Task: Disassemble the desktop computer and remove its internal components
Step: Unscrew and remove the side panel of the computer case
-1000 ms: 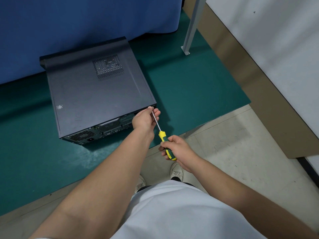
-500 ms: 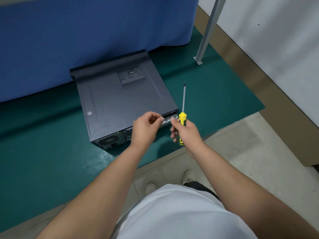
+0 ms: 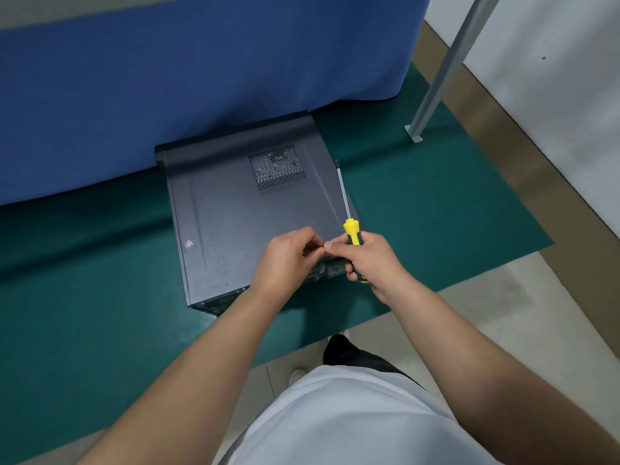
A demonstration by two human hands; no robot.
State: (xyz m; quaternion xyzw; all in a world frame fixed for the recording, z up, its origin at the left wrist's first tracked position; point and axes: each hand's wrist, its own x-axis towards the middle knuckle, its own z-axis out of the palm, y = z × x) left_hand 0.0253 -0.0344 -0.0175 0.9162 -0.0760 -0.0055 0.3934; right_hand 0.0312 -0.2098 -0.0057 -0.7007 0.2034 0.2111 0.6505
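Yellow screwdriver (image 3: 353, 245) upright in right hand (image 3: 370, 260).

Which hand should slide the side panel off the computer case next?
Probably the left hand. It carries no tool, though its fingertips may pinch something small, and sits over the panel's rear edge. The right hand grips the screwdriver.

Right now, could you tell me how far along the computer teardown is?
Early. Done: nothing visibly; the side panel still covers the computer case, and no parts lie on the green mat. In hand: the right hand grips the screwdriver, tip up, while the left hand meets its fingertips at the rear corner. Left: panel off, then all internals.
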